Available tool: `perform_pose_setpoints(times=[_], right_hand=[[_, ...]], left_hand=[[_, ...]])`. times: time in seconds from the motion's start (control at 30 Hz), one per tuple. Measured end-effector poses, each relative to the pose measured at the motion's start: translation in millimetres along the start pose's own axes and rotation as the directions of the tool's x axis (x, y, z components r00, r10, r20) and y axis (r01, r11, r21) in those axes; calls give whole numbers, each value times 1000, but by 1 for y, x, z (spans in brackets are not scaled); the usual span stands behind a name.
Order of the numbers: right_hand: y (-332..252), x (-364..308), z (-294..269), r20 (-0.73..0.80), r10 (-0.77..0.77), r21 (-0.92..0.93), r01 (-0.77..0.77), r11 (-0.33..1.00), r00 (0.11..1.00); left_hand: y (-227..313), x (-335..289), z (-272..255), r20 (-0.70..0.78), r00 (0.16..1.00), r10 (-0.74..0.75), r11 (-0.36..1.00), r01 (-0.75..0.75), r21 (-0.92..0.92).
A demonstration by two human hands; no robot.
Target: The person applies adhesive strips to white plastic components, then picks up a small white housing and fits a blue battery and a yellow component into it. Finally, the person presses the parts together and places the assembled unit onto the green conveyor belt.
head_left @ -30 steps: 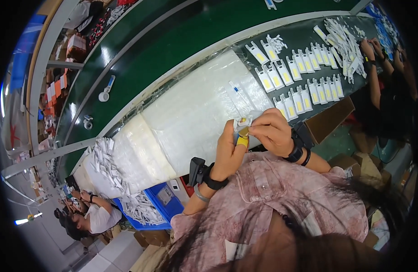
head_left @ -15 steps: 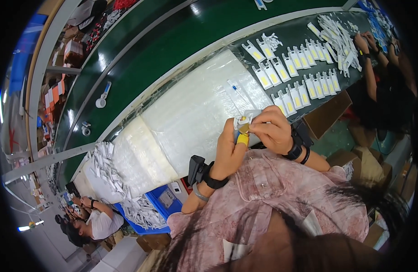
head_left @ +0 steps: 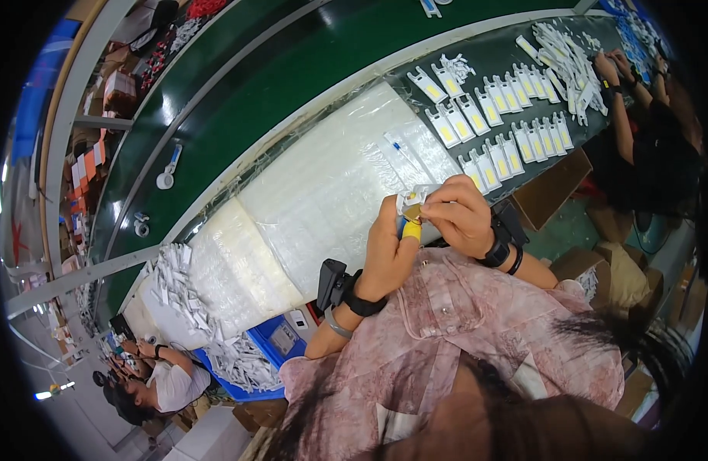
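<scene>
Close in front of my body, my left hand point(head_left: 391, 250) is closed on a small white plastic housing point(head_left: 409, 197). Yellow tape or a finger cover point(head_left: 412, 230) wraps the left thumb. A flat brass-coloured piece point(head_left: 412, 213) shows at the housing, just above that thumb. From the other side my right hand point(head_left: 460, 221) pinches at the housing's edge, thumb and forefinger pressed together. Whatever sits between those fingertips is too small to make out. Just beyond the hands, a thin blue-tipped stick point(head_left: 396, 145) lies on the plastic-covered bench point(head_left: 315, 184).
White parts with yellow panels point(head_left: 477, 115) stand in rows at right, beside a loose pile point(head_left: 571, 73). White pieces heap at left point(head_left: 177, 288), above a blue bin point(head_left: 277, 346). A green conveyor point(head_left: 239, 100) runs behind. Other people work at both ends.
The brass-coloured piece is turned slightly and shows more broadly at the housing. Both hands keep their grip in nearly the same place. White parts on the conveyor have shifted slightly left and nearer.
</scene>
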State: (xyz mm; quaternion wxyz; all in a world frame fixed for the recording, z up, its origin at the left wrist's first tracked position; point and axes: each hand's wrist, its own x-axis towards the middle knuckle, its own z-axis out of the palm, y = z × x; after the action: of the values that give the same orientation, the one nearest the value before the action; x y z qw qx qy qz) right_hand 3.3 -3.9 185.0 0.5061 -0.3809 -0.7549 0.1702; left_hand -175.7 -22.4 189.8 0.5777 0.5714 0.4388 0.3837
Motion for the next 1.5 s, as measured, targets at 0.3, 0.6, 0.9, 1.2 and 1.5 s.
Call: perform_pose_setpoints(times=[0.3, 0.6, 0.9, 1.2, 1.5], right_hand=[[-4, 9, 4, -36, 49, 3, -49, 999, 998], [-1, 16, 4, 48, 25, -37, -23, 999, 999], [-1, 23, 16, 28, 50, -73, -48, 996, 998], [17, 40, 39, 21, 65, -86, -63, 994, 998], [57, 148, 1, 311, 192, -350, -76, 934, 931]], left_hand=[[14, 7, -9, 32, 999, 29, 999, -28, -30], [1, 13, -13, 18, 1000, -8, 1000, 8, 4], [-1, 22, -16, -96, 992, 83, 996, -80, 36], [-7, 47, -39, -121, 981, 149, 980, -131, 147], [-66, 128, -197, -409, 912, -34, 998, 13, -53]])
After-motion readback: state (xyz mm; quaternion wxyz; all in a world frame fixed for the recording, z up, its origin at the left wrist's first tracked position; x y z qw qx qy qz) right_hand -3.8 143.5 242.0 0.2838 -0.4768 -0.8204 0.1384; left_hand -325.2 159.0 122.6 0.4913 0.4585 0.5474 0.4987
